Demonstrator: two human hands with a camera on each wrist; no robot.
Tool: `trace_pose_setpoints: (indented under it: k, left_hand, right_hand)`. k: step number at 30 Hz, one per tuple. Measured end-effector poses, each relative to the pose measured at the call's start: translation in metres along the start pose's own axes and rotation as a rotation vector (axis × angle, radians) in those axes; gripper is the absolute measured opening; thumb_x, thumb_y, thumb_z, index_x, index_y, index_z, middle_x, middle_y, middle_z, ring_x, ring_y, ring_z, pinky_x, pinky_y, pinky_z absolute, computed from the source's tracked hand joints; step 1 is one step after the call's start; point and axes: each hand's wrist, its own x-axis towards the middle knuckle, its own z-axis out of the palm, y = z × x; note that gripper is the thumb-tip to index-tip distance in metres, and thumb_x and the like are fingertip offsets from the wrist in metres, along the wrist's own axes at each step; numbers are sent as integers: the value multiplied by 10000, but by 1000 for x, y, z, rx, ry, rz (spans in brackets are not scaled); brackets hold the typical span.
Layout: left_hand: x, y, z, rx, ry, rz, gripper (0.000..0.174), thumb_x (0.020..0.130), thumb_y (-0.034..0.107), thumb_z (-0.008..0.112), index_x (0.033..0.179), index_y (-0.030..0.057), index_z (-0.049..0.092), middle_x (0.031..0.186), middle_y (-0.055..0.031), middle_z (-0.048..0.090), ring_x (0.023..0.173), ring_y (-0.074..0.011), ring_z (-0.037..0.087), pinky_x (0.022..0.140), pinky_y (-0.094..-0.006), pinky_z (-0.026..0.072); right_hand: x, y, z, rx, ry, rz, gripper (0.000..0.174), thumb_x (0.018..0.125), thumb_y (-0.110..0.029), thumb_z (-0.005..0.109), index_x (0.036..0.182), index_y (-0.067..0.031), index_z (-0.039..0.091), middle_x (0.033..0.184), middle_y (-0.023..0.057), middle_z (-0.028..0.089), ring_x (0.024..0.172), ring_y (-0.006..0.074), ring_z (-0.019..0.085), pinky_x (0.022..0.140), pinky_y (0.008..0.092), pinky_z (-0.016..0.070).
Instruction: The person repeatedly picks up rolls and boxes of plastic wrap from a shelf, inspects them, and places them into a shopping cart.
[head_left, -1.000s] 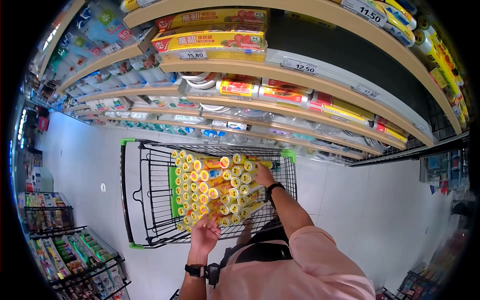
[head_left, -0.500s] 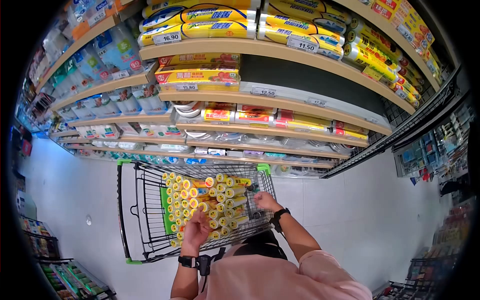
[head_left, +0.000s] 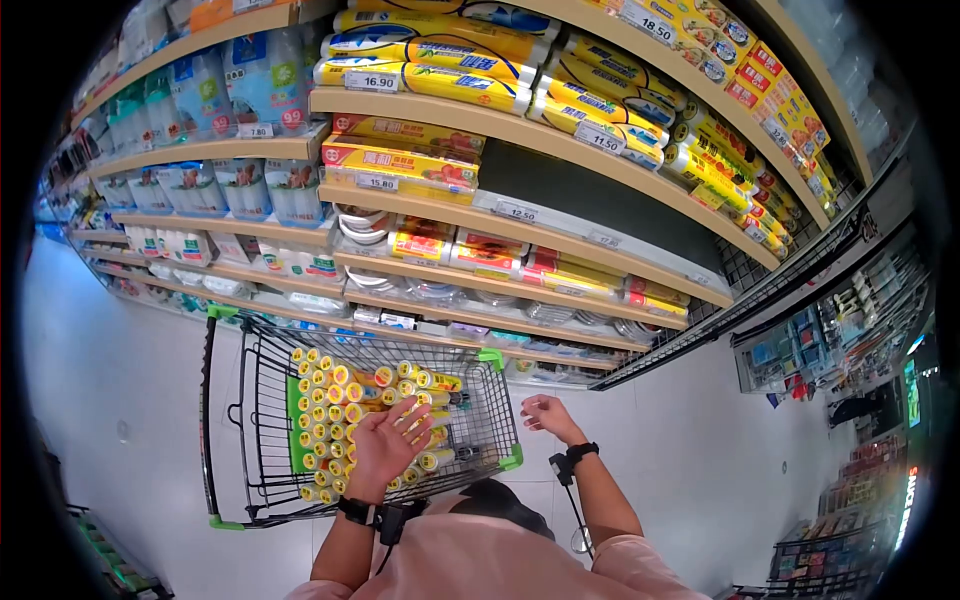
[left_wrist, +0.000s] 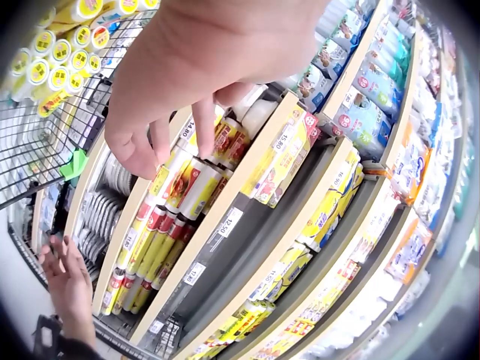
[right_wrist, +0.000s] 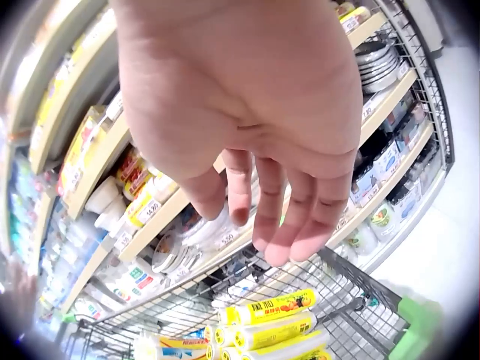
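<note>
Many yellow-wrapped rolls with pale round ends (head_left: 322, 395) lie stacked in a black wire shopping cart (head_left: 262, 470). My left hand (head_left: 388, 450) is over the stack with its fingers spread and nothing in it; in the head view it overlaps some rolls. Just past the cart's right end is my right hand (head_left: 550, 416), fingers loosely bent and holding nothing. In the right wrist view, that hand (right_wrist: 255, 142) hangs above the cart with several yellow rolls (right_wrist: 274, 330) below. The left wrist view shows the left hand (left_wrist: 202, 75) in front of the shelves, its fingers pointing down.
Tall shelves (head_left: 430, 185) stand behind the cart, with boxed wrap (head_left: 400, 165), long yellow rolls (head_left: 430, 75) and bagged goods (head_left: 265, 80). A dark bare stretch of shelf (head_left: 590, 205) lies beside the boxes. Green corner pieces (head_left: 490, 357) cap the cart. Another display (head_left: 790, 350) stands at right.
My right hand has left the rolls and moved out past the cart's right end. My left hand has opened over the stack. The head view now takes in more of the upper shelves.
</note>
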Motion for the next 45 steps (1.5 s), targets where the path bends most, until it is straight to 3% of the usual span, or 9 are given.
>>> trace_pose_setpoints:
  k: [5,9,11,14,23,27,31,37,45]
  left_hand:
    - [19,1,-22,-40,60,8,466,1014,318,338,1218,-1,610,1306,-111,601,1042,-237,588,875,-354,449]
    - [39,0,-34,-95,97,53,346,986,216,473,1215,-6,610,1274,-99,609,990,-180,564,838,-286,462]
    - [49,-2,-39,-87,43,102,340,967,166,514,1257,-2,576,1307,-101,583,998,-175,569,841,-282,471]
    - [49,-6,-14,-36,36,168,396,931,108,582,1316,43,511,1369,-116,525,1058,-185,576,844,-295,493]
    - [96,-29,14,-273,64,106,253,932,170,585,1169,87,560,1127,-108,665,935,-232,644,809,-344,519]
    - [118,-41,23,-315,106,89,189,942,192,584,1113,112,588,1052,-93,674,898,-243,642,763,-356,507]
    - [138,-50,32,-339,95,87,160,943,198,581,1077,110,588,981,-79,659,824,-215,595,746,-345,481]
    - [164,-54,35,-432,12,162,178,921,183,582,1083,110,587,975,-73,672,858,-216,600,787,-338,472]
    - [191,-57,28,-434,57,264,155,937,155,560,1086,131,595,983,-51,654,808,-186,567,760,-336,458]
  right_hand:
    - [4,-45,-58,-120,257,-336,203,958,-181,595,944,20,617,674,89,649,575,137,614,530,276,503]
    - [-4,-123,-99,-375,444,-481,141,929,-82,584,1041,3,602,615,67,630,554,131,617,526,279,480]
    - [1,-162,-122,-530,497,-540,167,905,-58,594,1061,-3,616,703,119,670,615,137,643,586,287,502]
    - [4,-232,-138,-857,634,-740,219,858,2,584,1071,-14,633,798,108,684,746,155,663,674,289,516]
    - [106,-360,-202,-817,534,-696,330,847,-165,684,1143,-28,633,1034,157,685,933,256,676,849,357,524]
    - [146,-389,-225,-1280,608,-654,548,847,-255,718,1320,-58,523,1246,188,608,1198,353,556,1009,412,447]
    - [194,-406,-252,-1818,822,-868,539,814,-250,744,1286,-82,546,1271,168,590,1187,339,565,1011,425,447]
    - [271,-439,-281,-1459,503,-785,575,836,-143,710,1370,-99,503,1282,136,588,967,248,672,856,372,536]
    - [318,-478,-264,-1378,293,-693,705,821,-156,724,1447,-134,402,1349,155,533,1094,252,601,921,379,504]
